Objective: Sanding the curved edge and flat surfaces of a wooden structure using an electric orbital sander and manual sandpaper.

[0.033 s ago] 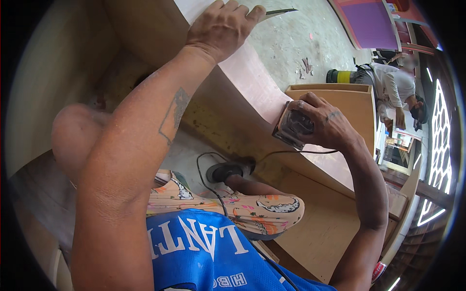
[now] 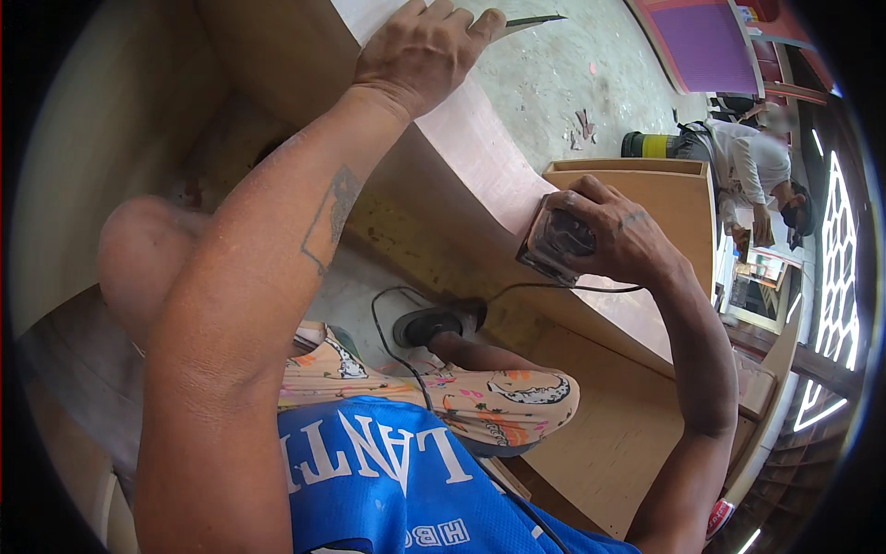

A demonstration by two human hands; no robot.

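Observation:
My right hand point(image 2: 614, 231) is closed around a dark electric sander point(image 2: 554, 245). The sander is against the pale, pinkish edge strip of a curved wooden panel point(image 2: 489, 166), and its black cord point(image 2: 526, 285) trails below. Farther up and left, my left hand point(image 2: 425, 51) is closed over the same panel's edge, with its fingertips partly hidden. A thin, dark, pointed piece point(image 2: 535, 21) shows beside the left thumb; whether that hand holds it I cannot tell.
A wooden box point(image 2: 637, 175) stands beyond the sander. Brown scraps point(image 2: 583, 125) lie on the grey floor. At far right another person point(image 2: 752, 162) bends over work. The cord loops past my foot point(image 2: 429, 328) and across my lap.
Both hands stay in nearly the same places. The sander is turned very slightly, and the cord near my foot has shifted a little.

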